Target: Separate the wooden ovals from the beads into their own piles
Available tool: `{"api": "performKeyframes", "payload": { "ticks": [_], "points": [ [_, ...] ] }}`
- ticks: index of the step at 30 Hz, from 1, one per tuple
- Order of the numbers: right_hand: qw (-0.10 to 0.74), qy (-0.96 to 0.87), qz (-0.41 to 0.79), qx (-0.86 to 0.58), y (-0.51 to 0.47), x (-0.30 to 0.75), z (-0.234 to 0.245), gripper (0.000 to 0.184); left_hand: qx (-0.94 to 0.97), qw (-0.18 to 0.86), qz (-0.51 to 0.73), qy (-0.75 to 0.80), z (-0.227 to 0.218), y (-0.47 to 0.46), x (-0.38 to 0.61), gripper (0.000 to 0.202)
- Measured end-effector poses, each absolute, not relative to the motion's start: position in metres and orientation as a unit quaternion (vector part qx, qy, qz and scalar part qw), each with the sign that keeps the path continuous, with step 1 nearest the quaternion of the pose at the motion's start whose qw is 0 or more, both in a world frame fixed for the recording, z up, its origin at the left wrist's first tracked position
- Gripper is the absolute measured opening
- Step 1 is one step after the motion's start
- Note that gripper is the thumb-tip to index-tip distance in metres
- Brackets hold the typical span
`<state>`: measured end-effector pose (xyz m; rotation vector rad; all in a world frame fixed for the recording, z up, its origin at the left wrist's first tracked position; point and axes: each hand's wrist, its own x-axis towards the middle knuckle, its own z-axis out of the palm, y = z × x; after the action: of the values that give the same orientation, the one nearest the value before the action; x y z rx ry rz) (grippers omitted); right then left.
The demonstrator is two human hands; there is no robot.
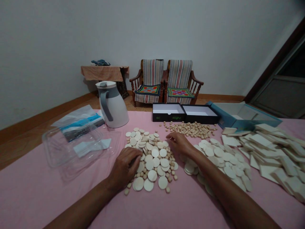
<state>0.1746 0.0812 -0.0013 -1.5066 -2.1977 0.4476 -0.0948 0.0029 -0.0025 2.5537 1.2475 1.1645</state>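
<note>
A heap of pale round wooden discs mixed with small wooden beads (152,157) lies on the pink tablecloth (47,194) in front of me. My left hand (125,167) rests palm down on the heap's left edge, fingers curled over the discs. My right hand (178,143) lies on the heap's upper right edge, its fingers bent and pressed onto the pieces. What either hand grips, if anything, is hidden. A second pile of discs (221,159) spreads under and beyond my right forearm.
A white jug (111,105) stands at the back left beside clear plastic packaging (76,143). Small beads (190,128) lie before two open black boxes (186,113) and a blue box lid (240,116). Square wooden tiles (274,149) cover the right side. Two chairs stand behind.
</note>
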Motion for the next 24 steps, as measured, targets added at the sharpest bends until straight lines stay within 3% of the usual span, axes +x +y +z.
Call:
{"api": "performKeyframes", "payload": {
  "ticks": [10,19,24],
  "points": [
    [0.219,-0.812,0.186,-0.507,0.079,0.164,-0.007,0.039,0.831,0.032,0.377,0.409,-0.006,0.004,-0.096,0.013],
    [0.259,-0.781,0.243,-0.513,0.078,0.191,0.028,0.026,0.83,0.036,0.38,0.408,-0.003,0.002,-0.095,0.013],
    [0.104,-0.811,0.306,-0.488,0.073,0.235,0.06,0.024,0.83,0.038,0.382,0.405,-0.005,0.003,-0.096,0.013]
  ]
}}
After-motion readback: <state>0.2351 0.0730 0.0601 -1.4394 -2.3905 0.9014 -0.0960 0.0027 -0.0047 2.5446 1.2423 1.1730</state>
